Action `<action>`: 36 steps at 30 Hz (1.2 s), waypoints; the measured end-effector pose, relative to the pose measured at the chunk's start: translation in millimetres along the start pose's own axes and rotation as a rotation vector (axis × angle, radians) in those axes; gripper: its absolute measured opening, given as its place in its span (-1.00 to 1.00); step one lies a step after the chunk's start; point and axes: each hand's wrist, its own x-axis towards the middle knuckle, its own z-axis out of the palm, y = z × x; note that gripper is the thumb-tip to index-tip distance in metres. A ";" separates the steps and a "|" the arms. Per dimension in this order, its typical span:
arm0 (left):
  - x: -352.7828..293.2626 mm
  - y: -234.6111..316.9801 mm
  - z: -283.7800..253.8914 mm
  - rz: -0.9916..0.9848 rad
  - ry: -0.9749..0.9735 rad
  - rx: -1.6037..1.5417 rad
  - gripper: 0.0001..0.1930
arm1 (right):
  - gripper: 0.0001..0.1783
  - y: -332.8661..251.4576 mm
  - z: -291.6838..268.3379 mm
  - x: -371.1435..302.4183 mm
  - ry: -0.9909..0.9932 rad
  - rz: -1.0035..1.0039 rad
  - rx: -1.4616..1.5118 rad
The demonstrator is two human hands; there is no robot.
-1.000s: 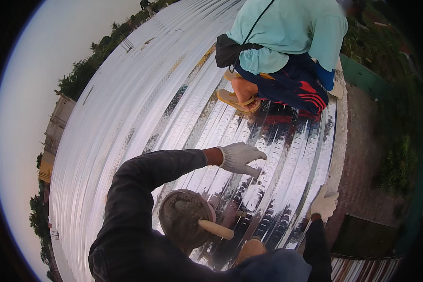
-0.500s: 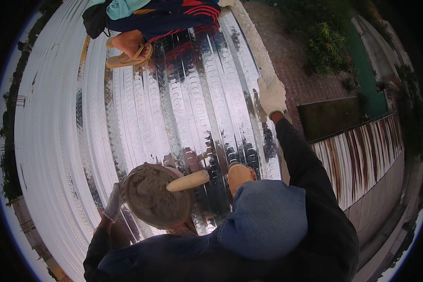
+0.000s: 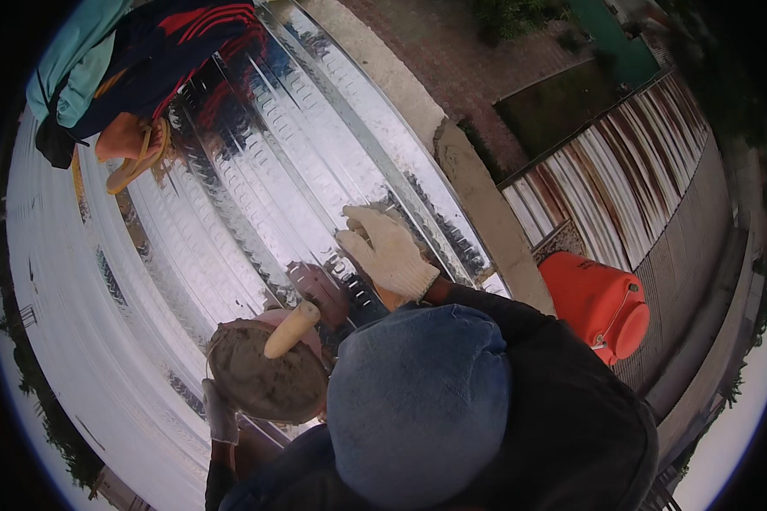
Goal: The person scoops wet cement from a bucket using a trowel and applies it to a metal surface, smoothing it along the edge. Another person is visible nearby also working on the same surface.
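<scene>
A round bucket (image 3: 314,339) full of wet grey mortar (image 3: 260,375) sits by my knees on shiny ribbed metal roofing (image 3: 315,170). From the mortar sticks a tool's thick wooden handle (image 3: 292,330); its working end is hidden. My left hand (image 3: 220,413), in a pale glove, closes on the bucket's left side, though its fingers are only partly visible. My right hand (image 3: 388,255), in a cream knitted glove, is just above the roofing in front of my knee (image 3: 422,383), thumb and fingers apart and nothing between them.
A co-worker's sandalled foot (image 3: 136,153) rests on the roofing at far left. Along the right runs a mortared wall top (image 3: 477,187), with a drop to paving (image 3: 452,51) beyond. An orange-red jug (image 3: 584,294) stands right, near a rusty lower roof (image 3: 626,162).
My right hand has come back from the wall edge to the roofing near my knee. The view has turned right, bringing the orange-red jug in. My left hand stays at the bucket.
</scene>
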 end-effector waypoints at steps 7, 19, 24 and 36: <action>-29.0 33.4 46.6 0.083 -0.029 -0.074 -0.34 | -0.22 -67.3 -14.8 29.5 -0.163 -0.176 0.147; -59.1 70.6 84.1 0.091 0.006 0.198 -0.32 | -0.36 -180.0 39.3 3.4 -1.004 -0.360 -0.838; -54.8 85.7 87.1 0.104 -0.074 0.215 -0.22 | -0.51 -200.6 22.8 -4.5 -1.013 -0.621 -1.035; -51.9 80.5 108.2 0.159 0.044 -0.024 -0.35 | -0.54 -183.4 0.2 8.5 -1.020 -0.357 -1.006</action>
